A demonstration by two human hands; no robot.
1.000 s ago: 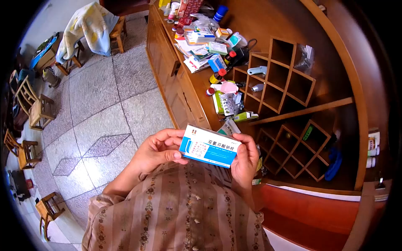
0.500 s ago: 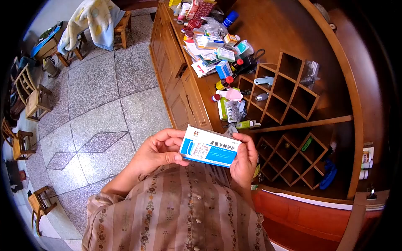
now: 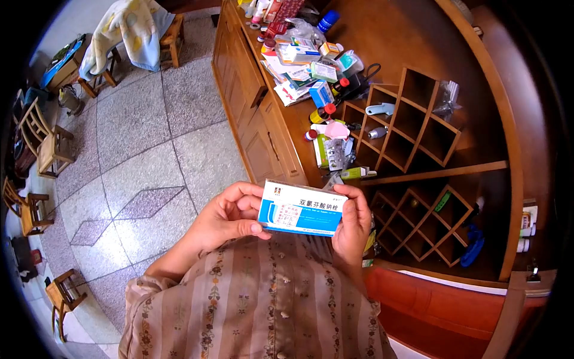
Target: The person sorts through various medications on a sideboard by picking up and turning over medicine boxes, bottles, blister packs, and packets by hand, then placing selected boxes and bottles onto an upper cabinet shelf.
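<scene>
A white and blue medicine box (image 3: 302, 209) with Chinese print faces up in front of my chest, tilted slightly down to the right. My left hand (image 3: 230, 216) grips its left end, thumb at the lower corner and fingers curled behind the upper one. On the right end, my right hand (image 3: 351, 221) holds it between the thumb and the fingers, which are partly hidden. Just beyond the box, a green and white carton (image 3: 354, 173) and blister packs (image 3: 336, 154) lie on the wooden cabinet top (image 3: 293, 128).
Medicine boxes, bottles and bags crowd the cabinet top, with a red-capped bottle (image 3: 323, 113) near its edge. Diamond-shaped wooden racks (image 3: 412, 140) stand to the right. Wooden chairs (image 3: 57, 146) and a draped blanket (image 3: 128, 36) are at the left.
The view has shifted slightly, so the cabinet and racks sit a little differently in the frame. Both hands keep their hold on the box, which has barely moved.
</scene>
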